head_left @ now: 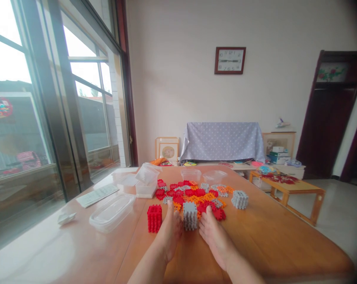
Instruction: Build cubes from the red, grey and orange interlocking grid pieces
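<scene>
My left hand (pixel 170 232) and my right hand (pixel 214 236) lie on the wooden table (pixel 270 240), one on each side of a grey cube of interlocked plastic pieces (pixel 190 215). The fingers of both hands stretch forward toward a pile of red, orange and grey flat pieces (pixel 194 195). Neither hand holds anything. A red cube (pixel 154 218) stands just left of my left hand. Another grey cube (pixel 239 199) sits to the right of the pile.
Clear plastic containers (pixel 111 211) and lids (pixel 145 179) lie on the table's left side, with a paper sheet (pixel 97 195) near the window. Two clear tubs (pixel 202 175) stand behind the pile. A low wooden bench (pixel 288 187) and a covered cabinet (pixel 222 141) are beyond.
</scene>
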Demonstrator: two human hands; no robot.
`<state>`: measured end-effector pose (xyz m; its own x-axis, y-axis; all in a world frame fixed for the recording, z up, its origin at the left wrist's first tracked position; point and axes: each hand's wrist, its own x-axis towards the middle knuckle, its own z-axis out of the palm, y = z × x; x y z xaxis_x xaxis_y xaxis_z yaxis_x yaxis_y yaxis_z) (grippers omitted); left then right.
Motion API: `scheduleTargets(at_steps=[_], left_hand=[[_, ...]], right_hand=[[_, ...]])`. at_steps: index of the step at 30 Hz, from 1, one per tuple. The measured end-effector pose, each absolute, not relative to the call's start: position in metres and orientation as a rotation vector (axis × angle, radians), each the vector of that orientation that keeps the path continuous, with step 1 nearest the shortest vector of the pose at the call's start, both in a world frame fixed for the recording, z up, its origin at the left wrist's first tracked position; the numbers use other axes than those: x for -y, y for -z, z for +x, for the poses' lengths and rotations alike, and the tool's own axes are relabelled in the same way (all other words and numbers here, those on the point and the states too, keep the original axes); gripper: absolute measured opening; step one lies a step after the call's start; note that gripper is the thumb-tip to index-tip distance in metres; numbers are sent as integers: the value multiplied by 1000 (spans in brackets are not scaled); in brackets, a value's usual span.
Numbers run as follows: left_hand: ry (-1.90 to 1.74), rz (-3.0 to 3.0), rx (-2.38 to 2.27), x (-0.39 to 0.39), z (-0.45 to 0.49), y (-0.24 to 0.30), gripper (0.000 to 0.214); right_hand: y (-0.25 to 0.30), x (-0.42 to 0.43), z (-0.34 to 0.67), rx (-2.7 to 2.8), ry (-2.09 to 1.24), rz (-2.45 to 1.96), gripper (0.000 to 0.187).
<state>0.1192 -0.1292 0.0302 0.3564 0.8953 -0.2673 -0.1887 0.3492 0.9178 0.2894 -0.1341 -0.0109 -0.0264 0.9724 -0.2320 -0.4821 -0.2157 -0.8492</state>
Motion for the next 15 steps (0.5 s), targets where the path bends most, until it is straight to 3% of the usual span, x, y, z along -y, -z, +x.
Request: scheduleTargets(at_steps=[4,9,15], left_hand=[[-897,834,-938,126,123,-24,101],[-913,809,-912,122,121,-16,102],[-958,729,-911,123,120,-13,116]], right_hand=[[15,132,286,632,-1595,-987,104],[17,131,282,645,-1604,-964,99],[20,132,289,641,-1606,-973,103]])
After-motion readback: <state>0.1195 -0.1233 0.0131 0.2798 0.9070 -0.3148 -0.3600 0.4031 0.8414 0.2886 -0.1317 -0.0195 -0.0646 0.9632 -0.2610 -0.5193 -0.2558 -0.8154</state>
